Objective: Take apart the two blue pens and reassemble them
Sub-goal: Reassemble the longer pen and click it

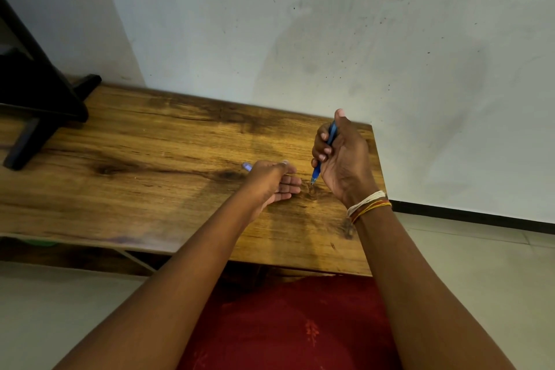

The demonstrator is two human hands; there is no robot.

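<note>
blue pens are what this is about, and one of them, a slim blue plastic pen (326, 153) with its point aimed down, stands nearly upright in the person's right hand (342, 156), fingers wrapped tight round its barrel, tip just above the wooden table top (150, 159) near the right edge. the left hand (274, 183) lies low on the surface just beside it, palm turned inward, fingers loosely extended; i cannot tell whether it pinches anything. a small pale blue piece (247, 166), blurred, pokes out just beyond that hand's knuckles, touching or nearly touching the wood. it may be a cap or part of the second pen, but it is too smeared to say.

my guess is the job sits at a handover: the pen in the right hand looks whole, so either it is about to be pulled apart or it has been put back together. the next move would want the left hand to come across and take one end of the barrel so the two can twist or pull against each other.

a bundle of white, yellow and red thread bands (369, 204) circles the right wrist. a dark stand with splayed feet (36, 105) occupies the far left corner, well apart. nothing lies between the hands. the right edge of the table is close, so a loose part could roll off to the tiled floor (465, 264).
</note>
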